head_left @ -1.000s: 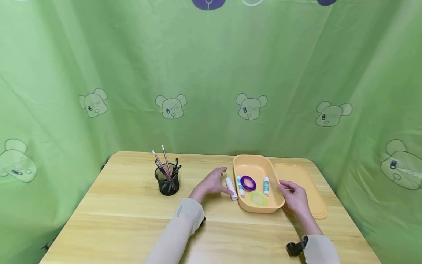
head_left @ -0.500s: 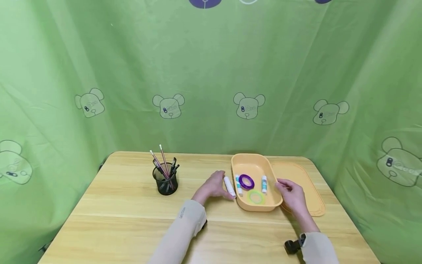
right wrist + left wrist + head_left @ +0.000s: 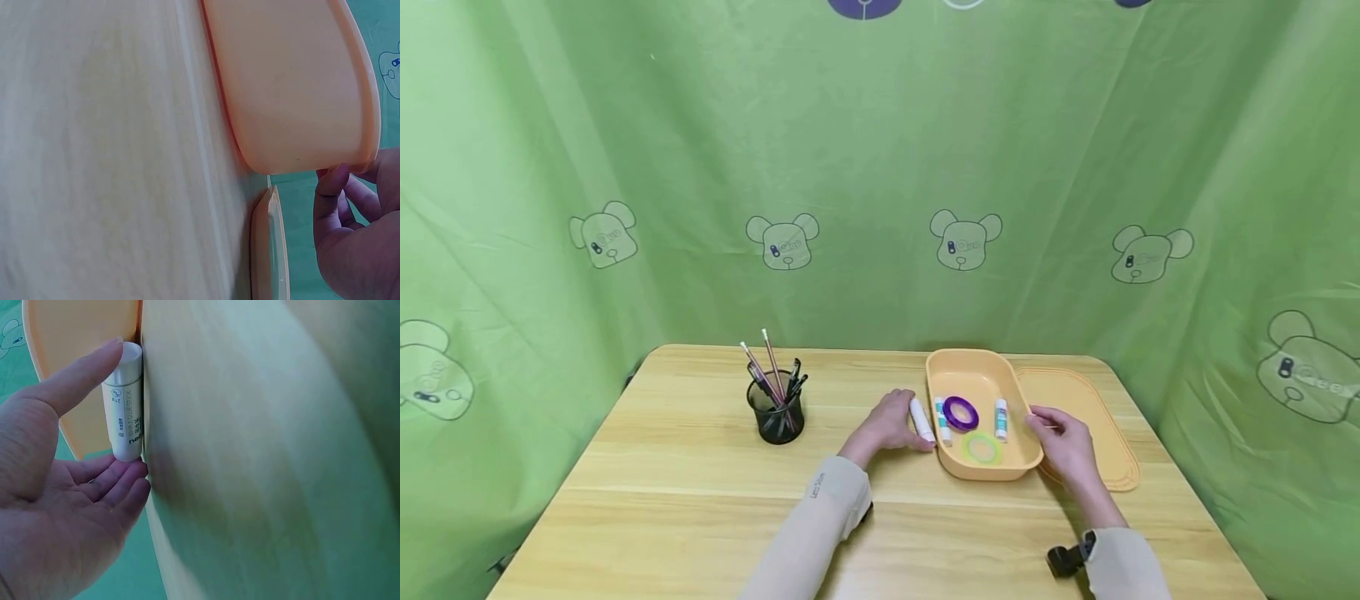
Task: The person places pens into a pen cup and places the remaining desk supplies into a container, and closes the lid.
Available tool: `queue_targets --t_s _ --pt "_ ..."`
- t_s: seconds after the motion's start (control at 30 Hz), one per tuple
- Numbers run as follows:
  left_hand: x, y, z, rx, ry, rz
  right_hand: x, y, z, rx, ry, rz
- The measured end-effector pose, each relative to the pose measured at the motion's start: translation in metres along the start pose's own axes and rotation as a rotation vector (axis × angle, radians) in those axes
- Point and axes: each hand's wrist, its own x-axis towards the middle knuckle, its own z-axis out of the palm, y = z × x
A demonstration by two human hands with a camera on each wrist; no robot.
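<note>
A white glue stick [image 3: 127, 409] lies on the table beside the left wall of an orange plastic box [image 3: 990, 472]. My left hand [image 3: 891, 422] pinches it end to end, thumb on the cap and fingertips at the other end, as the left wrist view shows. My right hand [image 3: 1067, 446] grips the rim of the box on its right side, thumb outside in the right wrist view. Inside the box are two more glue sticks, one at the left [image 3: 943, 422] and one at the right [image 3: 1002, 421], a purple ring [image 3: 973, 423] and a yellow-green ring [image 3: 967, 450].
Right of the box, and partly behind my right hand, lies a flat orange lid [image 3: 1093, 425]. A black mesh pen cup [image 3: 781, 423] with pencils and pens stands on the left part of the wooden table [image 3: 685, 500]. Green curtain [image 3: 880, 167] surrounds the table.
My left hand has closed in on the glue stick, thumb and fingers coming onto its ends. My right hand keeps its hold on the box rim. The head view has shifted slightly.
</note>
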Motion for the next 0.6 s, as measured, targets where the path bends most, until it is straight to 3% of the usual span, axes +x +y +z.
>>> queue_targets --t_s 0.6 --pt "0.0019 -0.0078 -0.0006 -0.096 -0.014 0.027 0.0000 0.0012 0.0014 0.025 0.020 -0.010"
